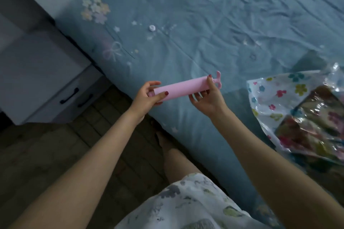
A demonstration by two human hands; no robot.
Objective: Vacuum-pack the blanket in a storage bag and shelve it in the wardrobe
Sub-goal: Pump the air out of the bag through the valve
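Observation:
I hold a pink hand pump (183, 88) level above the near edge of the bed. My left hand (147, 95) grips its left end, thumb on top. My right hand (206, 96) pinches the right end by the handle, with the other fingers loosely spread. At the right lies a clear storage bag (275, 96) printed with coloured flowers, and the folded patterned blanket (314, 126) shows inside it. The bag runs out of the frame on the right.
The bed (204, 29) has a wrinkled blue sheet with a flower print. A small white round piece (152, 28) lies on the sheet. A grey nightstand (46, 80) with dark drawer handles stands to the left on the dark wooden floor (74, 154).

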